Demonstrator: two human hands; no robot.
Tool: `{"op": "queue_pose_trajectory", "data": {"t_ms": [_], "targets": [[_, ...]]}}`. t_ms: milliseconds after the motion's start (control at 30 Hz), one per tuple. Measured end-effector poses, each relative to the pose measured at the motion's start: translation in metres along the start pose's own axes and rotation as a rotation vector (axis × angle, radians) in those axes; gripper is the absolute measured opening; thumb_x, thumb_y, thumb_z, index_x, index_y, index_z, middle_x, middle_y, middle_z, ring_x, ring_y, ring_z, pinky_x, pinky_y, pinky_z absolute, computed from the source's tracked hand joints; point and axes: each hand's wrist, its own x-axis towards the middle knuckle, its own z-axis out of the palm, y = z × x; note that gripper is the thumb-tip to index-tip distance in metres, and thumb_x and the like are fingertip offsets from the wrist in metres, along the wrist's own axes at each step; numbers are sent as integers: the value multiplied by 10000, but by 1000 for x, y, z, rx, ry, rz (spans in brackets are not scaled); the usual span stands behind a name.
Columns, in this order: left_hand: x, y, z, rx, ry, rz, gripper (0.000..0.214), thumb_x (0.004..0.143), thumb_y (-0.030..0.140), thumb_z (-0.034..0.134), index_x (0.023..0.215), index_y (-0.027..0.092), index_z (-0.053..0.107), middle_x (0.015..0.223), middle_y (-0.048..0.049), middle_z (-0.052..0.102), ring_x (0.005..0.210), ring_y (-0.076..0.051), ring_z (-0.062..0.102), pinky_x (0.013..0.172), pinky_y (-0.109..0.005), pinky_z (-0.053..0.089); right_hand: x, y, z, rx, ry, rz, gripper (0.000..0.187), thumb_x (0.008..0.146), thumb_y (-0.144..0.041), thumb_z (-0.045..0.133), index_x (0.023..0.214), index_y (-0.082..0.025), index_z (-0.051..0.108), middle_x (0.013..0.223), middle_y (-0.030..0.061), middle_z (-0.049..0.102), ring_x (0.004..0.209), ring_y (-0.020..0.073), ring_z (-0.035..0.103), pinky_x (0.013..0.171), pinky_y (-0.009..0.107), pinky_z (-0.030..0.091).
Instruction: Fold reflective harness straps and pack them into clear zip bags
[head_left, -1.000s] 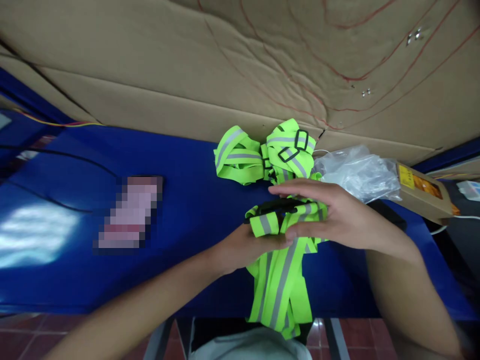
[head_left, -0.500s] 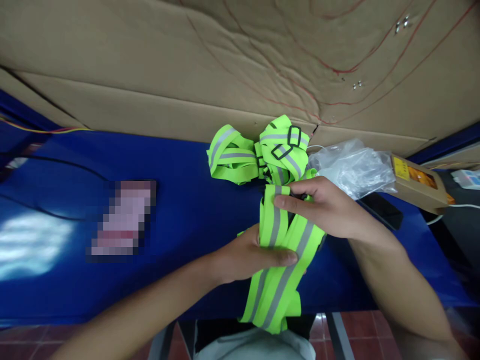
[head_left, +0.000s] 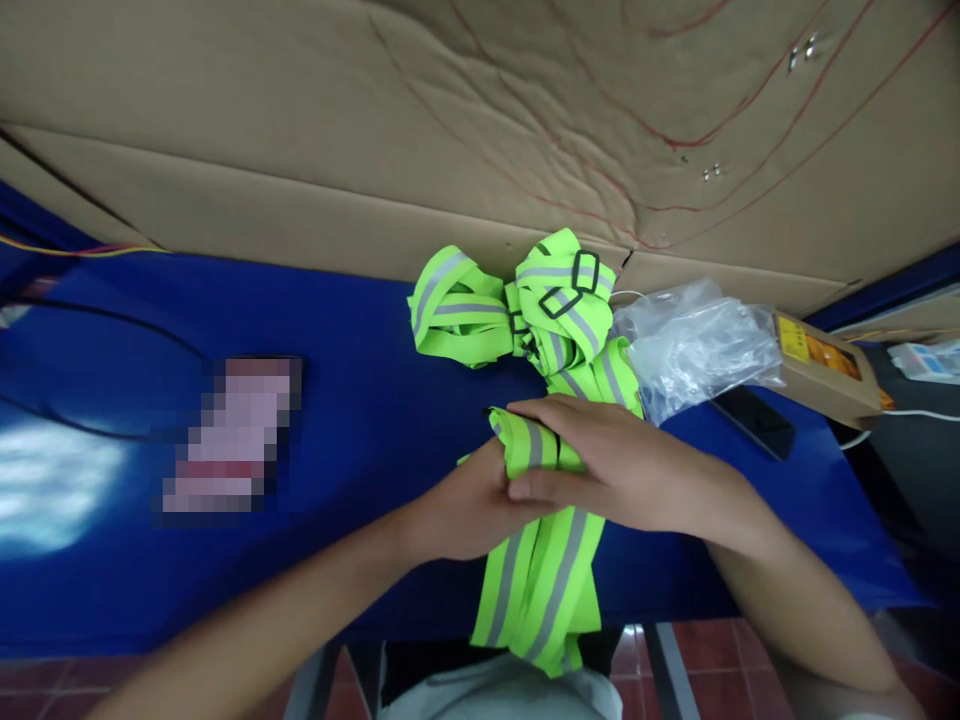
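A neon green reflective strap (head_left: 540,580) with grey stripes lies over the near edge of the blue table (head_left: 360,420) and hangs down toward my lap. My left hand (head_left: 469,505) grips the strap from below, its fingers mostly covered. My right hand (head_left: 600,465) lies on top, fingers wrapped over a folded loop of the same strap. Behind my hands sits a pile of folded green straps (head_left: 517,305) with black buckles.
A clear crumpled plastic bag (head_left: 697,345) lies right of the pile, with a brown cardboard box (head_left: 825,365) and a dark phone (head_left: 754,420) beyond it. A large cardboard sheet (head_left: 480,130) stands along the table's back. A blurred-out object (head_left: 232,435) rests at the left.
My right hand came down and toward me, folding the upper end of the strap over onto my left hand. The left hand stayed in place under the strap.
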Motion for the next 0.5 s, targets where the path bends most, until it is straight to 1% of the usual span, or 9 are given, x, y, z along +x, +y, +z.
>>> {"op": "queue_pose_trajectory", "data": {"t_ms": [67, 100, 200, 233, 300, 367, 400, 433, 500], "targets": [[0, -2, -1, -158, -2, -119, 205, 763, 243, 824, 890, 141, 701, 861, -42, 729, 948, -244, 694, 920, -351, 534, 4, 0, 4, -24, 36, 37, 552, 947, -565, 673, 1364, -204, 646, 1238, 116, 738, 1123, 303, 706, 892, 382, 532], [0, -3, -2, -270, -36, -187, 241, 751, 260, 844, 912, 133, 718, 855, -57, 748, 936, -263, 716, 919, -374, 545, 7, 1, 5, -20, 56, 48, 485, 953, -557, 668, 1297, -215, 683, 1158, 96, 761, 1050, 286, 727, 836, 361, 532], [-1, -3, -4, -552, -185, -321, 362, 777, 291, 834, 1090, 124, 758, 1019, -134, 799, 1078, -337, 737, 977, -427, 550, 14, 4, 5, 20, 200, 85, 331, 967, -530, 658, 1055, -222, 743, 910, 35, 762, 829, 215, 725, 673, 295, 471], [-2, -3, -4, -592, -227, -337, 379, 802, 297, 815, 1136, 126, 756, 1087, -148, 795, 1121, -342, 729, 984, -422, 551, 15, 4, 3, 41, 256, 102, 320, 968, -525, 658, 964, -216, 740, 824, 17, 738, 761, 190, 703, 637, 282, 442], [-3, -3, -4, -591, -308, -373, 393, 856, 312, 776, 1208, 140, 742, 1134, -148, 787, 1088, -313, 743, 929, -384, 573, 15, 6, -2, 99, 315, 122, 380, 956, -534, 667, 776, -201, 690, 661, -15, 652, 637, 145, 629, 577, 267, 385], [-3, -4, -4, -538, -370, -411, 381, 910, 337, 732, 1238, 143, 731, 1050, -128, 794, 971, -265, 760, 858, -345, 584, 12, 8, -8, 194, 286, 153, 488, 943, -572, 661, 642, -190, 617, 552, -36, 547, 543, 113, 536, 519, 261, 327], [-3, -4, -3, -508, -378, -414, 371, 928, 346, 718, 1238, 142, 729, 987, -111, 790, 912, -238, 758, 828, -323, 582, 11, 9, -11, 252, 248, 173, 520, 940, -591, 653, 617, -186, 604, 535, -38, 524, 527, 107, 510, 501, 260, 312], [-3, -5, -3, -476, -374, -404, 358, 937, 347, 713, 1224, 134, 732, 934, -96, 779, 870, -211, 748, 807, -298, 575, 10, 11, -14, 313, 206, 189, 523, 938, -601, 648, 627, -182, 619, 545, -36, 532, 531, 106, 510, 492, 256, 314], [-4, -6, -1, -425, -363, -363, 347, 940, 361, 718, 1175, 106, 738, 871, -78, 748, 815, -170, 720, 774, -261, 563, 10, 15, -17, 444, 125, 200, 455, 941, -597, 647, 773, -179, 707, 650, -22, 622, 597, 116, 567, 513, 241, 372]]}}
